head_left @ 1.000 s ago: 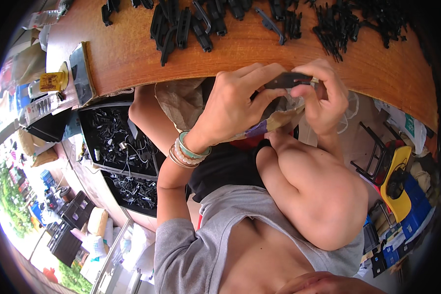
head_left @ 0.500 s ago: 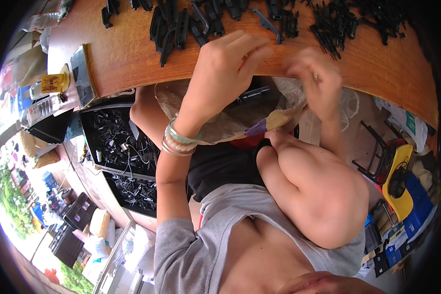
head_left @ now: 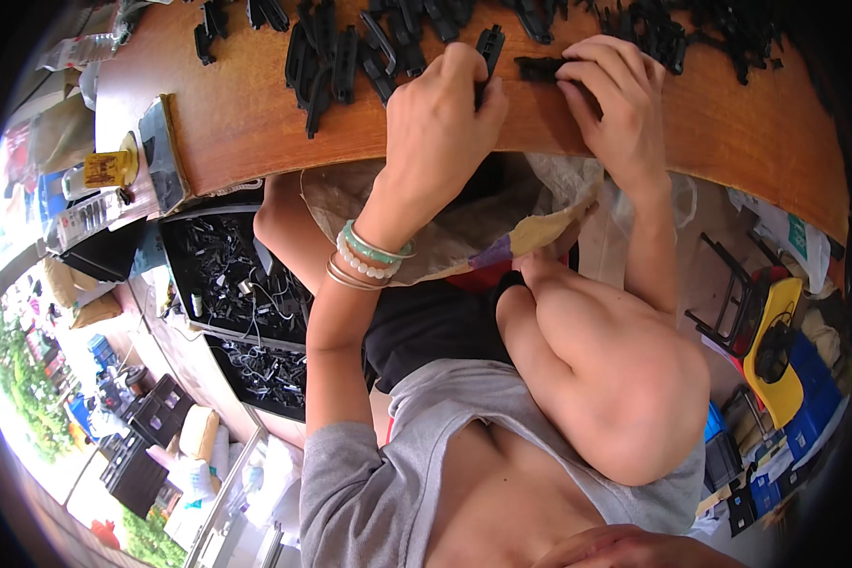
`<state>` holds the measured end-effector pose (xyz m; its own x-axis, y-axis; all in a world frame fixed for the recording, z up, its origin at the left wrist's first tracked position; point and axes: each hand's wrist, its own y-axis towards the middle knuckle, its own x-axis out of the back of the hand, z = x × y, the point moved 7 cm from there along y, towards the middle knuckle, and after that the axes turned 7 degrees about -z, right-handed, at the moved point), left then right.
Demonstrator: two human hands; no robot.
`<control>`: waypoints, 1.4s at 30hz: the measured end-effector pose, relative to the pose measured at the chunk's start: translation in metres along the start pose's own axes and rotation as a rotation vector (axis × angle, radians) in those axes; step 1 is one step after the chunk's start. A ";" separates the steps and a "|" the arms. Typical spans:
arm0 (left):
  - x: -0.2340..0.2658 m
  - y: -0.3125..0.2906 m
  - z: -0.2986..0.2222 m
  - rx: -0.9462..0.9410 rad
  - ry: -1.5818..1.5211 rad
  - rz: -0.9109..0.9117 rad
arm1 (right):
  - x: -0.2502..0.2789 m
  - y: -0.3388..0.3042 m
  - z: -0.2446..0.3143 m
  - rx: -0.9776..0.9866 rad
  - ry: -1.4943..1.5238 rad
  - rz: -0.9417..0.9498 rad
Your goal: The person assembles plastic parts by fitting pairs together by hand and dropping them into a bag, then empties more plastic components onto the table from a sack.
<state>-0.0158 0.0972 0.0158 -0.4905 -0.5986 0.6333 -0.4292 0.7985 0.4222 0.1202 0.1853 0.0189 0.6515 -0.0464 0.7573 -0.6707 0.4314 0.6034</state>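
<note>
Both of my hands are over the near edge of the wooden table (head_left: 227,123). My left hand (head_left: 437,123), with bracelets at the wrist, is closed on a slim black plastic part (head_left: 489,49) that sticks up past the fingers. A shorter dark plastic part (head_left: 538,68) juts leftward from the fingertips of my right hand (head_left: 623,114). Below the hands, an open-mouthed plastic bag (head_left: 530,237) lies across my lap. Beyond my left hand, long black plastic parts (head_left: 318,71) lie in a loose heap; smaller black pieces (head_left: 655,33) are heaped past my right hand.
To the left, black bins (head_left: 241,331) hold many small dark pieces and cables. A yellow tape roll (head_left: 109,168) and a dark flat book-like object (head_left: 163,151) are at the table's left end. A yellow and black stool (head_left: 776,350) lies at the right.
My hands have moved from above the bag up over the table. Each hand, with nothing visible in it before, now has a black part. A blue-edged dark piece seen inside the bag is out of sight.
</note>
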 end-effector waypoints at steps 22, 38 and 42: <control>0.001 -0.027 -0.024 0.225 -0.595 0.187 | 0.007 -0.027 0.018 -0.550 0.971 -0.197; 0.015 -0.014 -0.041 -0.014 -0.431 0.187 | 0.017 -0.023 0.012 -0.407 0.861 -0.182; 0.025 -0.023 -0.022 -0.006 -0.303 0.286 | 0.008 -0.017 0.018 -0.394 0.981 0.037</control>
<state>-0.0014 0.0650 0.0360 -0.7906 -0.3442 0.5064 -0.2397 0.9350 0.2613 0.1301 0.1615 0.0190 0.7520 0.6453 0.1343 -0.6484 0.6875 0.3270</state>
